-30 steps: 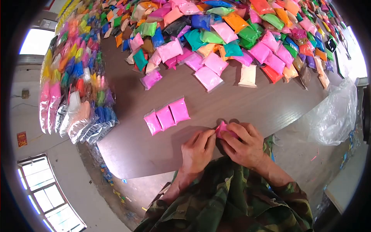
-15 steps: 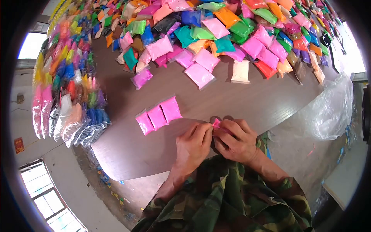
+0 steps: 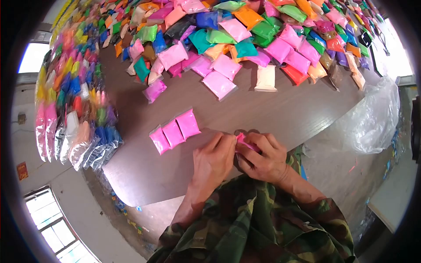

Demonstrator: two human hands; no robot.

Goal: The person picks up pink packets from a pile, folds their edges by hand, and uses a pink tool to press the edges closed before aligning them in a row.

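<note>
Both my hands are together over the near edge of the table, closed around a small bright pink packet (image 3: 240,138). My left hand (image 3: 215,157) pinches the packet's left end, its fingertips bunched. Curled over the right part of it, my right hand (image 3: 265,157) hides most of the packet. To the left of my hands, a joined strip of three bright pink packets (image 3: 174,132) lies flat on the brown table (image 3: 144,175).
A large heap of small coloured packets (image 3: 226,68) covers the far side of the table. Long clear bags of coloured packets (image 3: 72,118) hang or lie along the left edge. A crumpled clear plastic bag (image 3: 372,118) is at the right edge.
The view has shifted slightly, so the hands and strip appear a little further left. A bit more of the held pink packet shows between my fingers. Both hands keep their grip.
</note>
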